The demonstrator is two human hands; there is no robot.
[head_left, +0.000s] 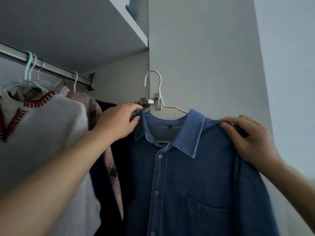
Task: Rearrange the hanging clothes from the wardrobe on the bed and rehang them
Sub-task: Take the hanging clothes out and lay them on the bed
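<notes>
We hold denim shirt [196,176] on white hanger [159,92] right of rail [51,68], hook free. Left hand [117,121] pinches left shoulder, right hand [247,138] grips right shoulder: keeps it level for rehanging.

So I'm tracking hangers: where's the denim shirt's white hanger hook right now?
Off the rail: the hook is free in front of the wardrobe's side panel, right of the rail.

Left hand [117,121]: gripping the blue denim shirt [196,184] by its shoulder.
Right hand [247,142]: gripping the other shoulder.
White wire hanger [159,92]: carrying the shirt, hook clear of the metal rail [51,67].
</notes>
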